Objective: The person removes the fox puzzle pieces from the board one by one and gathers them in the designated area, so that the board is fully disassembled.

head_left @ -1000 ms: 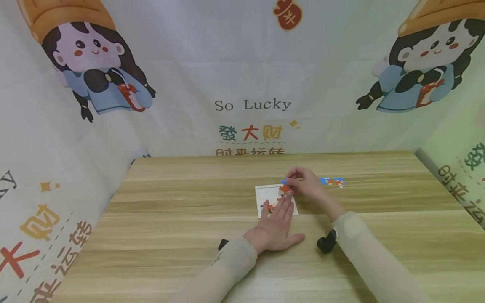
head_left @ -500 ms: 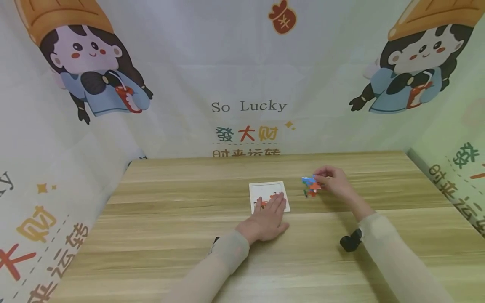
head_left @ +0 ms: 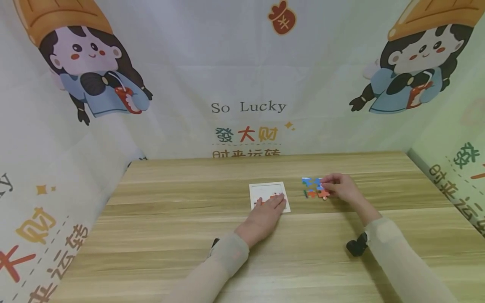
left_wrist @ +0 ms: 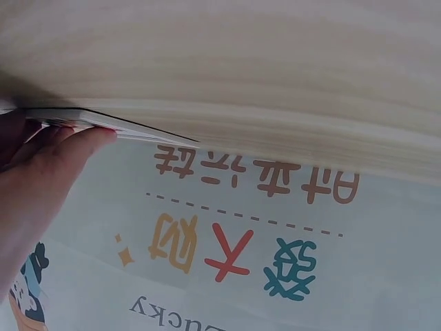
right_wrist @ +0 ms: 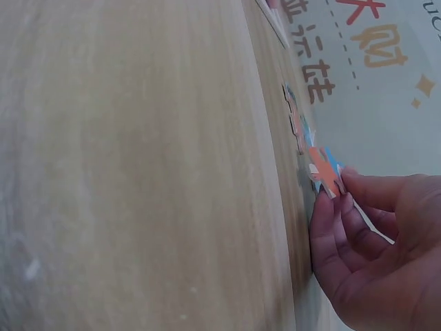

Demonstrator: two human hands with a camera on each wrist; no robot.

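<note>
My left hand (head_left: 263, 219) lies with extended fingers over the lower part of a white puzzle tray (head_left: 261, 189), covering some of the orange pieces set along its bottom. In the left wrist view, fingertips (left_wrist: 103, 134) rest at the edge of the thin tray. Off to the right, my right hand (head_left: 342, 188) pinches an orange-and-blue jigsaw piece (right_wrist: 324, 169) between thumb and fingers. It is tilted up close over the table. Just left of it lie loose jigsaw pieces (head_left: 310, 193), blue with white on top and orange below.
The wood-grain table (head_left: 170, 231) runs back to a printed cloth backdrop (head_left: 182, 84) with cartoon figures and lettering. Black wrist devices show beside both sleeves, the right one (head_left: 357, 246) low over the table.
My right hand has moved right, from the tray's right side to the loose pieces, and the orange pieces by the tray's right edge have gone with it. My left hand stays on the tray.
</note>
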